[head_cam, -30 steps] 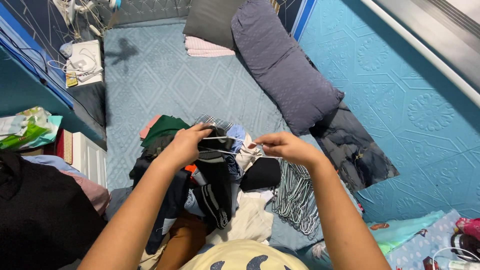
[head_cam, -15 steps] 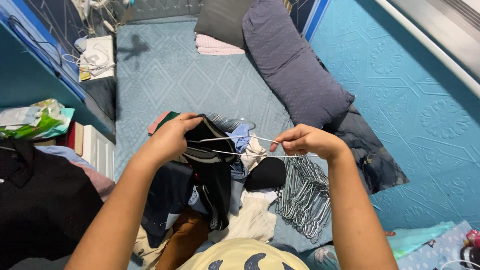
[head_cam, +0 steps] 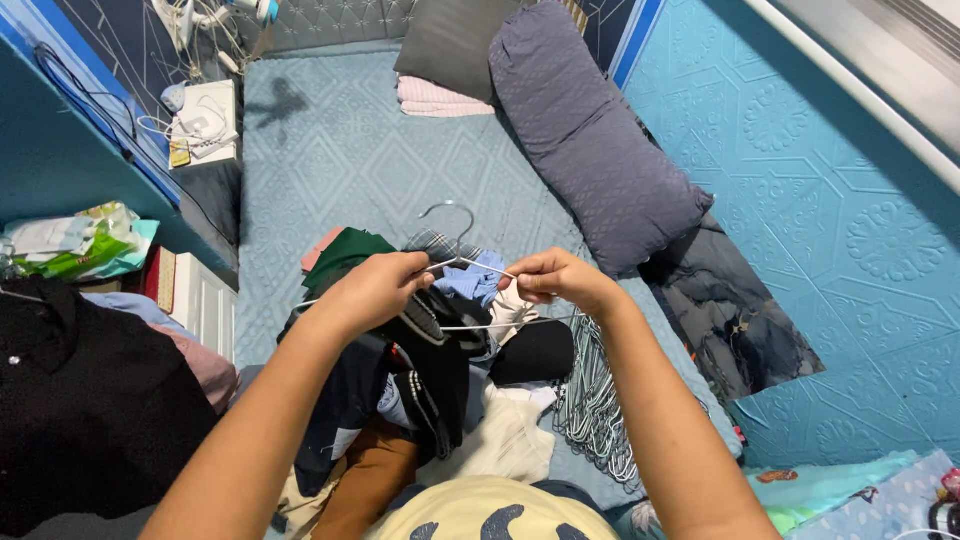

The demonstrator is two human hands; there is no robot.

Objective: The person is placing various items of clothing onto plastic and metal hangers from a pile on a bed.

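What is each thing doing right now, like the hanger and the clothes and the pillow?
wire hanger: held up by both hands, hook up
dark garment: hanging from the hanger, partly threaded on
left hand: gripping garment and hanger
right hand: pinching the hanger wire
clothes pile: heaped, unfolded
spare hangers: lying bunched on the bed
long pillow: lying flat

A home bedroom: quilted bed [head_cam: 330, 150], pillows [head_cam: 590, 140], heaped clothes [head_cam: 420, 400], wire hangers [head_cam: 595, 420].
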